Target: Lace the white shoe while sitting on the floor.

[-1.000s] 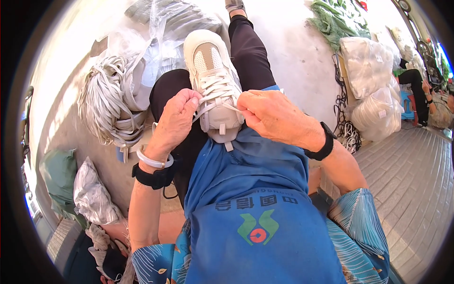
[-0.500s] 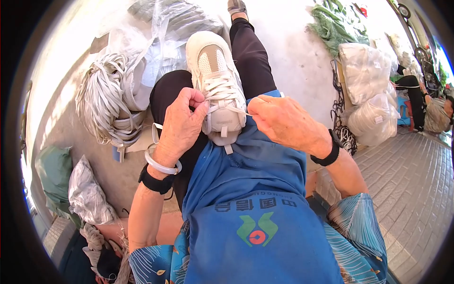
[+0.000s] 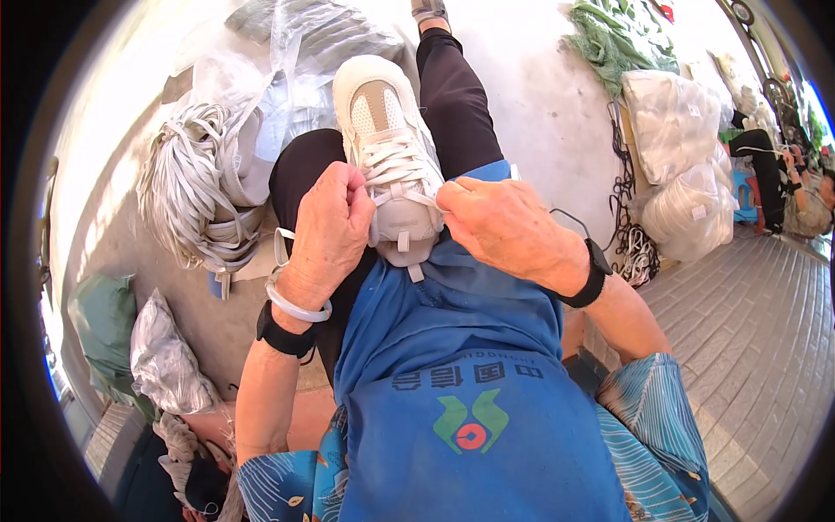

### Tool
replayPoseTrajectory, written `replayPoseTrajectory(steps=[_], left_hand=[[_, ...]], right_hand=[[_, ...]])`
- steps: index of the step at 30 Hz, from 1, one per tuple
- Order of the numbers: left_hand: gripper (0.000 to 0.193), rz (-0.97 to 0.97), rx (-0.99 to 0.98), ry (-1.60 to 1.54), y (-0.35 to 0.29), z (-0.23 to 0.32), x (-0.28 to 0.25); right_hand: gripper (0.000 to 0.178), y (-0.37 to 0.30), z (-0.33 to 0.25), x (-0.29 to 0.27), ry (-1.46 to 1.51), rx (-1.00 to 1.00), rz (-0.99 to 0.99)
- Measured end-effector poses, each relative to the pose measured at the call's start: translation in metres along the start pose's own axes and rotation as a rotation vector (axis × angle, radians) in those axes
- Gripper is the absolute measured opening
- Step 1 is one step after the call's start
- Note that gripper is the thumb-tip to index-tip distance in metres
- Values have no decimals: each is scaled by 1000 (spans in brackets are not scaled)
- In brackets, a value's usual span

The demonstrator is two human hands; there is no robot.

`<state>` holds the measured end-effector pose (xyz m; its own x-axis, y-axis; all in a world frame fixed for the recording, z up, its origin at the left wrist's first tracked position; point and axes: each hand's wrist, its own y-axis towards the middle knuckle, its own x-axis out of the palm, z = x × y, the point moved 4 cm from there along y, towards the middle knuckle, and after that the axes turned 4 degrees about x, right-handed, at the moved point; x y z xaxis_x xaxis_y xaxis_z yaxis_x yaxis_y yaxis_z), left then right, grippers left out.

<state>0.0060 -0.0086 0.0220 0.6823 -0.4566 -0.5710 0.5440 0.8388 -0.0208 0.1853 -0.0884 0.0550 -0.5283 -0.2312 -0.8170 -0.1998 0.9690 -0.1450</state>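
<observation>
A cream sneaker [image 3: 377, 96] with a beige toe panel rests on my lap, its toe pointing away from me. White shoelace [image 3: 391, 157] criss-crosses its tongue. At the shoe's left edge, my left hand [image 3: 333, 213] is closed in a pinch on the lace, part of which loops out beside the wrist. My right hand [image 3: 513, 228] pinches a lace strand at the right side of the collar. The fingers cover the lace ends. A blue apron [image 3: 470, 357] lies under the shoe's heel.
To the left hangs a big bundle of pale laces [image 3: 187, 174], near clear plastic bags [image 3: 322, 35]. Wrapped clear bags [image 3: 674, 130] and green netting [image 3: 617, 39] lie at the right. A grey plastic bag [image 3: 165, 357] sits at lower left. Another person [image 3: 796, 196] is at far right.
Both hands have shifted slightly, with my right hand moving left toward the shoe. The lace strand it pinches now shows a shorter stretch. The shoe appears a little farther left.
</observation>
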Motion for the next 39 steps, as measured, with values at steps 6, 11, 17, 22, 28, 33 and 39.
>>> replayPoseTrajectory(steps=[6,11,17,22,28,33,39], left_hand=[[5,-214,-98,-243,5,-18,-6],[5,-257,-88,-326,6,-21,-4],[3,-369,-347,-599,9,-21,-14],[5,-389,-356,-631,11,-23,-15],[15,-190,-298,-455,-4,-36,-14],[27,-95,-200,-277,-4,-14,-8],[27,-10,-213,-189,-1,-1,-5]], right_hand=[[13,2,-6,0,-71,-56,20],[8,7,-7,-10,-81,-42,77],[8,31,-25,4,-14,-87,176],[10,46,-34,20,-107,-79,189],[10,43,-34,32,-109,82,244],[12,46,-34,34,-75,53,262],[8,45,-33,33,41,96,308]])
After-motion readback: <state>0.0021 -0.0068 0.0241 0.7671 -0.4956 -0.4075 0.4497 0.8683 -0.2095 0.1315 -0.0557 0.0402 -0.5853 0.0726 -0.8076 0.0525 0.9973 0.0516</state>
